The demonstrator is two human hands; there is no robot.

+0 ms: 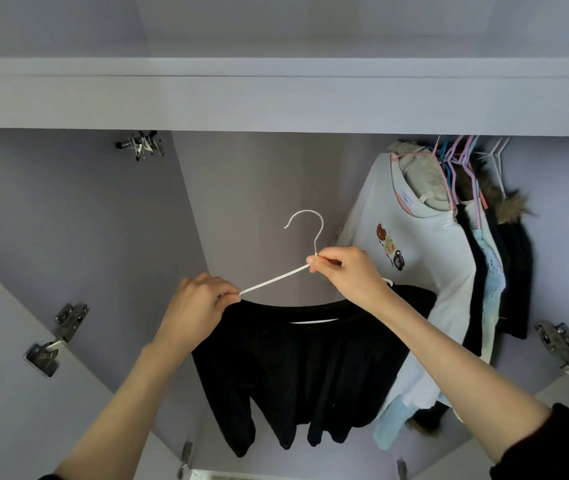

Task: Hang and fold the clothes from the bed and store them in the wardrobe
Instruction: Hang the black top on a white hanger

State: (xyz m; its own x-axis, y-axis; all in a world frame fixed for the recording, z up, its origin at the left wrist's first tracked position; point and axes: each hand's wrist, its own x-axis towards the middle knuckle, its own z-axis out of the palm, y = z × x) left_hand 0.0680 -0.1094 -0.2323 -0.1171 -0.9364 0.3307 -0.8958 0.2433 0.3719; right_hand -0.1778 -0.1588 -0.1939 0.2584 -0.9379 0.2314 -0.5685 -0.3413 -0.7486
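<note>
A black top [297,368] hangs on a white hanger [302,233] held up inside the open wardrobe. My right hand [345,271] pinches the hanger at the base of its hook. My left hand [200,306] grips the top's left shoulder where it meets the hanger's left arm. The hook points up and left, free in the air below the shelf. The rail itself is hidden behind the shelf edge.
A white shelf board [283,102] spans the top. At the right hang a white printed shirt [414,258], pale blue and dark garments and a fur-trimmed coat [511,209] on coloured hangers. Door hinges [58,337] sit on the left and right doors. Metal clips [142,144] hang upper left.
</note>
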